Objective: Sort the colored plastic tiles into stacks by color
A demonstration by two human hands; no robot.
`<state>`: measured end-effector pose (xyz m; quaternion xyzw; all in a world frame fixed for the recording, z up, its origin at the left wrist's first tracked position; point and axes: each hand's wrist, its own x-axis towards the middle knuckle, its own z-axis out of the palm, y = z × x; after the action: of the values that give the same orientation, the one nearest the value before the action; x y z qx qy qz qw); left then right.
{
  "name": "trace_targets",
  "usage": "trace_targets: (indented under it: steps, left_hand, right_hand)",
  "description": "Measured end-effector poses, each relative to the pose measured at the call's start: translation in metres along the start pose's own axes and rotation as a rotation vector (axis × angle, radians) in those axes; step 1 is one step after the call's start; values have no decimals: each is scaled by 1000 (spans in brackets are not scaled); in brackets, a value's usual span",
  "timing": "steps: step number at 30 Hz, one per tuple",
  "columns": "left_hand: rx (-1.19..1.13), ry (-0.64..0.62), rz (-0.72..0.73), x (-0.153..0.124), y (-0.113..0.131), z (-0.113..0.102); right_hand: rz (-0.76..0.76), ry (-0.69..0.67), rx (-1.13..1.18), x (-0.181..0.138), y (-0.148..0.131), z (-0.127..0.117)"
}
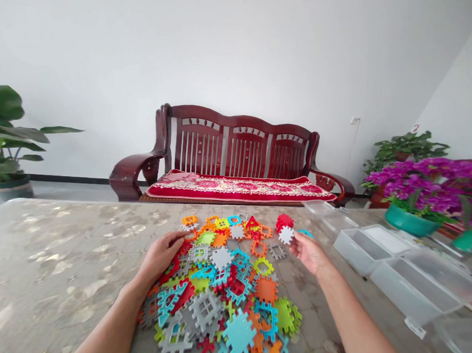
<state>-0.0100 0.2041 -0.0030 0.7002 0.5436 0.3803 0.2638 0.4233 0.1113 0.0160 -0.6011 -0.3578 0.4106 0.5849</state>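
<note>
White toothed tile (286, 234) is sitting in the right hand (308, 253), off the far right edge of the pile (217, 282), above the worktop (75, 257). Right grip is looking closed on one edge only, fingertips pinching the tile's right side; most of the face is sticking out free. Risk 1: tile is thin, so a loose pinch could be letting it pivot or drop; cause would be too little finger overlap. Risk 2: red tiles (284, 220) are showing right behind it, so teeth could be snagging there; can't tell if they're touching. Grey frame (277, 251) is lying just below, another catch point. Left hand (166, 252) is resting against the pile's left side, fingers bent; can't tell if that grip is holding a piece. Risk 3: pieces are overlapping at odd tilts, so a push from the left hand could be sliding some across the shiny worktop. Farther right, the clear box (351, 250) is standing near the right forearm; a wide elbow swing could be bumping it. Purple flowers (443, 184) are standing beyond, lower risk.
</note>
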Motion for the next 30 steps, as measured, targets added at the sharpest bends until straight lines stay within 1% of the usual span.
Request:
trace_targets:
  steps: [2,4,6,8,10,13,17,20,24,30]
  left_hand:
    - [10,2,3,0,1,0]
    - [18,4,3,0,2,-1]
    - [20,6,0,0,4,-2]
    - [18,9,-3,-1,5,-2]
    - [20,11,-5,0,5,-2]
    - [31,7,-8,0,6,-2]
    - [50,-2,-18,0,7,-2]
    - [61,0,-14,-1,7,-3]
    - [65,4,-1,-1,5,-3]
    - [89,-11,13,1,1,-2]
  right_hand:
    - [-11,53,-112,4,10,-18]
    - [-39,140,-310,8,18,-30]
    - [-97,245,-547,11,25,-37]
    - [-171,325,-761,11,28,-39]
    - [-217,340,-922,8,27,-34]
    - [-263,276,-1080,0,24,-21]
    - [-373,270,-1212,-7,19,0]
    - [-376,246,-1289,-6,18,6]
    - [-340,234,-1322,-4,18,3]
    - [-324,245,-1282,-11,18,-9]
